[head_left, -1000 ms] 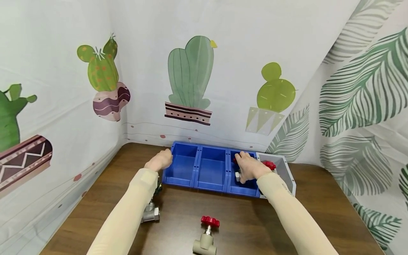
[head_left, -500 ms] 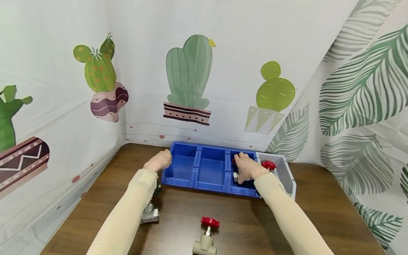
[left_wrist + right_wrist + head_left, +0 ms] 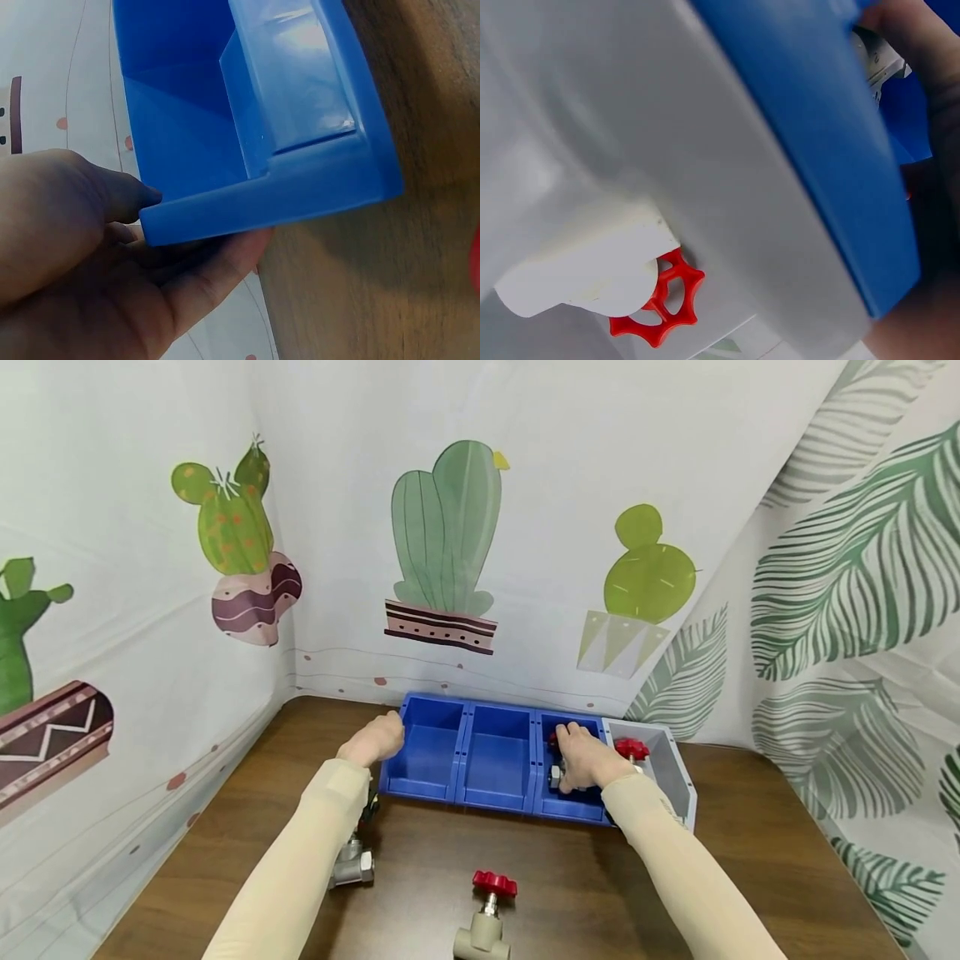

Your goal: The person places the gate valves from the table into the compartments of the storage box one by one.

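My left hand grips the end wall of the leftmost blue bin. In the left wrist view its thumb lies over the rim and the fingers sit along the outside. My right hand reaches down into the third blue bin and holds a metal valve with a hex end. The hand hides most of this valve; a bit of red shows beyond the fingers. In the right wrist view, the thumb is against the valve's metal body.
At the row's right end a grey bin holds a pale valve with a red handwheel. A beige valve with a red handwheel stands at the table's front. A metal valve stands beside my left forearm. A printed cloth hangs behind.
My right hand has shifted very slightly within the third bin, and a little more of the metal valve shows beside it. My left hand stays on the bin wall.
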### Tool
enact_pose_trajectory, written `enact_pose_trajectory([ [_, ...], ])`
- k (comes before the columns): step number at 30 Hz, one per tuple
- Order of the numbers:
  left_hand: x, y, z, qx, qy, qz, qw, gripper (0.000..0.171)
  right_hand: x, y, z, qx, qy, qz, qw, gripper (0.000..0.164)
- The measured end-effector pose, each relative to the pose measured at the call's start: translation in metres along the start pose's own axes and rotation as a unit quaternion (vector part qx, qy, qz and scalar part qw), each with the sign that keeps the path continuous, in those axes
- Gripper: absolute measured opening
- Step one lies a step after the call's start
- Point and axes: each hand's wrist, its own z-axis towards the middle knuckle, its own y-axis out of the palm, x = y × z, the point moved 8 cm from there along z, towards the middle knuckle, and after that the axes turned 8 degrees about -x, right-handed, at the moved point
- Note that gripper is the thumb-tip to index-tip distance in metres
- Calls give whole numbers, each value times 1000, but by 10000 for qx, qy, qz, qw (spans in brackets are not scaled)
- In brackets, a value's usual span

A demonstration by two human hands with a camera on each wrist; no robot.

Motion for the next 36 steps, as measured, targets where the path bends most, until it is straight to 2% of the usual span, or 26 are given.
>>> enact_pose_trajectory([
  [9, -2, 2, 2, -67, -33, 49, 10000, 44, -4, 5, -2, 29, 103, 125, 9999, 108],
  [15, -2, 2, -1, -31, -32, -17, 10000, 43, -6, 4, -5, 71, -79, 14, 9999, 105],
  [21, 2, 0, -1, 13, 4, -3, 10000, 42, -7, -10, -19, 235, -348, -95, 9991, 100],
  [26, 0, 0, -2, 17, -53, 10, 10000, 42, -9, -28, -32, 575, -665, 269, 9958, 94],
  [29, -1, 0, -2, 41, -70, 32, 10000, 41, -2, -42, -44, 926, -736, 817, 9896, 93],
  [33, 1, 0, 0, 90, -6, 104, 9999, 39, 19, -54, -63, 1206, -474, 1556, 9793, 94],
  [36, 2, 0, 2, 119, -9, 145, 9998, 38, 33, -58, -79, 1278, -301, 1841, 9741, 94],
])
